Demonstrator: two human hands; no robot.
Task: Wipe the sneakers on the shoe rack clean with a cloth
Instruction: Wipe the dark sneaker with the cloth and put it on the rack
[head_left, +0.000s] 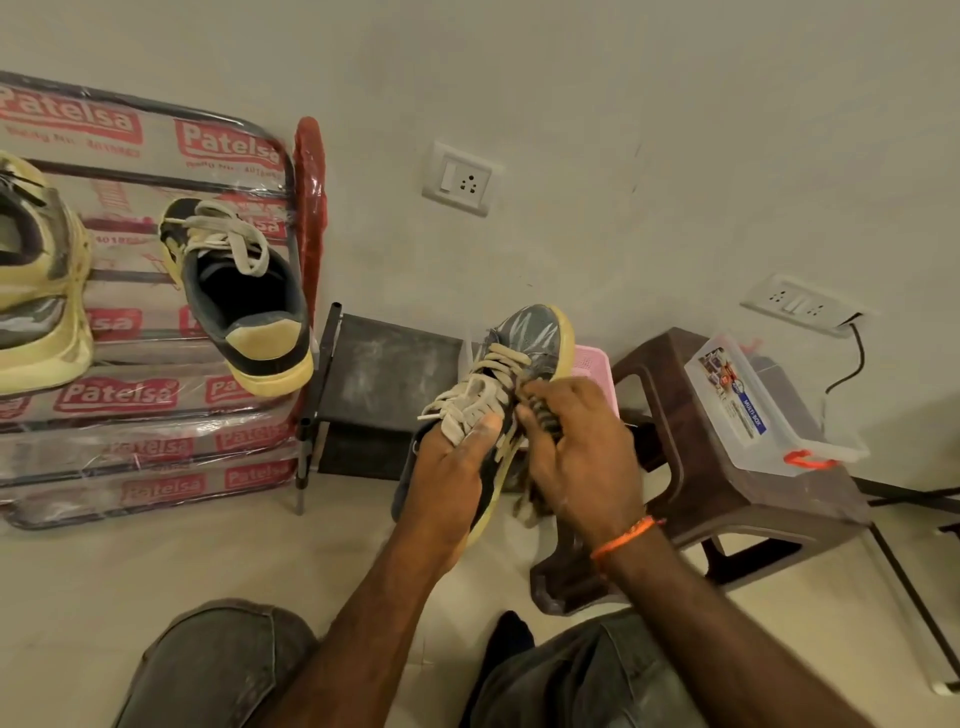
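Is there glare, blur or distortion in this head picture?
Head view: glare streaks on the plastic wrap of the rack; wide-angle bending tilts the wall and sockets; the cloth in the right hand looks soft and blurred; warm, dim light.

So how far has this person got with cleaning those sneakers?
Mid-job, it seems. In hand: the left hand grips a grey sneaker off the rack, while the right hand presses a dark cloth to its side. Left: its matching sneaker and a yellowish sneaker sit on the shoe rack, both looking grubby. Nothing looks clearly finished.
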